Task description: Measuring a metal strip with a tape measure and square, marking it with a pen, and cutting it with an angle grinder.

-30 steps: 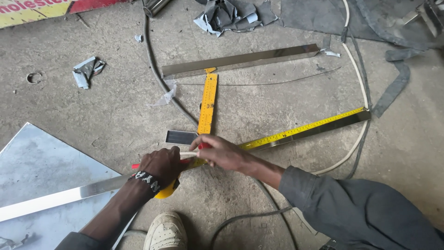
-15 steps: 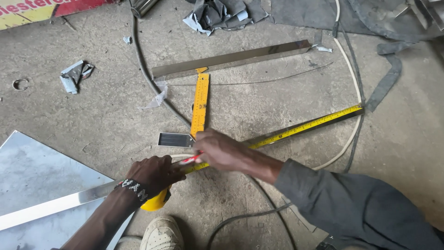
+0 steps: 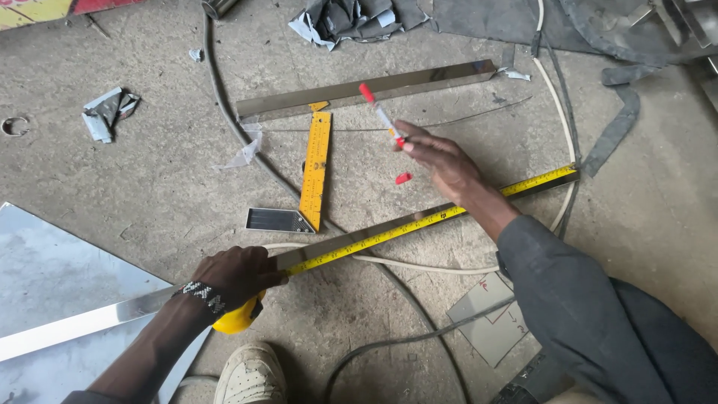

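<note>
My left hand point(image 3: 238, 274) presses on the yellow tape measure case point(image 3: 238, 317) at the near end of a long shiny metal bar point(image 3: 359, 238). The yellow tape point(image 3: 419, 223) runs along that bar toward the right. My right hand point(image 3: 441, 158) is raised above the floor past the bar and grips a thin marker point(image 3: 380, 114) with a red end, pointing up and left. A small red cap point(image 3: 404, 178) lies on the concrete just below that hand. A yellow-bladed try square point(image 3: 314, 170) lies between the bar and a second metal bar point(image 3: 366, 90) farther away.
A metal sheet point(image 3: 52, 277) lies at the left. Cables point(image 3: 224, 105) and a white hose point(image 3: 419, 266) cross the concrete floor. Crumpled scraps point(image 3: 108, 111) and cloth point(image 3: 359, 16) sit at the top. My shoe point(image 3: 250, 378) is at the bottom edge, beside a small marked plate point(image 3: 490, 318).
My right hand has lifted off the tape near my left hand and moved up and right, holding the marker in the air. My left hand stays on the tape case.
</note>
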